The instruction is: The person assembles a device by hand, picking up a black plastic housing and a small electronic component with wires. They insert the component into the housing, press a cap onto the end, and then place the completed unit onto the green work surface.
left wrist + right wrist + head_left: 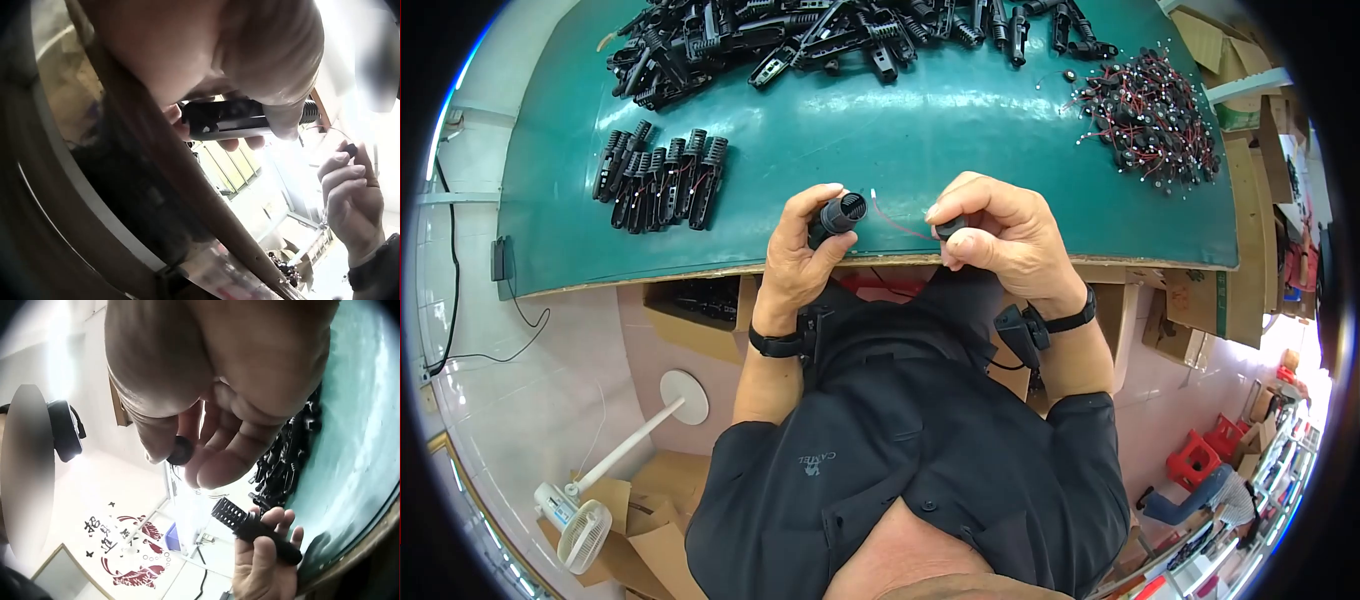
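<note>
Near the front edge of the green table (820,150), my left hand (797,258) grips a black plastic tube-shaped housing (828,226), its round open end turned up. In the right wrist view the same housing (256,529) shows a slotted, vented end sticking out past the fingers. My right hand (1018,235) pinches a small black round part (950,229) between thumb and fingertips. From this part a thin red wire (900,226) arcs toward the housing, with a pale tip standing just beside it. The two hands are a short gap apart.
At the back lies a large heap of black housings (800,40). A row of housings with red wires (662,180) sits at the left. A pile of small black round parts with red wires (1150,120) is at the right. Cardboard boxes (1245,240) stand beyond the right edge.
</note>
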Motion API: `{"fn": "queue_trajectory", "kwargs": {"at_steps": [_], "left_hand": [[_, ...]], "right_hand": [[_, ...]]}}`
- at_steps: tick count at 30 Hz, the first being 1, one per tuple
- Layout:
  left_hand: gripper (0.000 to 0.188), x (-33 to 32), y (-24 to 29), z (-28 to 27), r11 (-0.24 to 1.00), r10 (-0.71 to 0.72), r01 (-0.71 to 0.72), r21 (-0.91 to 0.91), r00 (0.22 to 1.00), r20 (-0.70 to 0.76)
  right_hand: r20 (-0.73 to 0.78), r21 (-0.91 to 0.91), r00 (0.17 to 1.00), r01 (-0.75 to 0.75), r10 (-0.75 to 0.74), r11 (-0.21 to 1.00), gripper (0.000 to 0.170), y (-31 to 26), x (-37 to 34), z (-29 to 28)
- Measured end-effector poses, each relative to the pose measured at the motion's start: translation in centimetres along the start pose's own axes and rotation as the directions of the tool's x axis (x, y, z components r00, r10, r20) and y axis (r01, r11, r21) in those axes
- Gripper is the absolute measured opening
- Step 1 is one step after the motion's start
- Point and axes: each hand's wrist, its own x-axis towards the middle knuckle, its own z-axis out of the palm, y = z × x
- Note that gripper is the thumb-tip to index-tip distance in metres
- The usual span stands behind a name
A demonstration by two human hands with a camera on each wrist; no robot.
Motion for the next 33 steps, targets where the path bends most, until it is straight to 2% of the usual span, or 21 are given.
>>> {"fn": "queue_trajectory", "kwargs": {"at_steps": [1, 4, 8, 12, 17, 20, 33], "left_hand": [[0.055, 0.0, -0.3, 0.0, 0.995, 0.02, -0.02, -0.099, 1.0, -0.001], [0.055, 0.2, -0.2, -0.3, 0.994, 0.06, -0.054, -0.098, 0.997, 0.056], [0.053, 0.3, -0.3, -0.6, 0.989, 0.095, -0.082, -0.125, 0.99, 0.103], [0.051, 0.4, -0.2, -0.6, 0.986, 0.094, -0.078, -0.145, 0.989, 0.113], [0.052, 0.6, -0.3, -0.8, 0.988, 0.115, -0.1, -0.116, 0.985, 0.128], [0.052, 0.7, -0.4, -0.8, 0.988, 0.123, -0.108, -0.113, 0.984, 0.131], [0.053, 0.8, 0.0, -0.8, 0.992, 0.124, -0.117, -0.054, 0.98, 0.154]], "right_hand": [[-0.005, 0.007, 1.0, 0.0, 0.0, 1.0, 0.021, 0.1, 0.0, 0.2], [0.034, 0.201, 0.999, -0.029, 0.022, 0.979, 0.024, 0.2, -0.1, 0.9], [0.034, 0.292, 0.999, -0.049, 0.041, 0.955, 0.016, 0.5, -0.1, 1.7], [0.002, 0.331, 1.0, -0.004, 0.003, 0.944, 0.016, 1.0, -0.1, 2.1], [-0.014, 0.31, 0.999, -0.025, 0.03, 0.95, 0.017, 1.1, -0.1, 2.0], [0.038, 0.259, 0.993, -0.122, 0.116, 0.958, 0.018, 1.2, -0.2, 1.6], [-0.024, 0.256, 0.984, -0.165, 0.177, 0.953, 0.018, 2.0, 0.2, 2.0]]}}
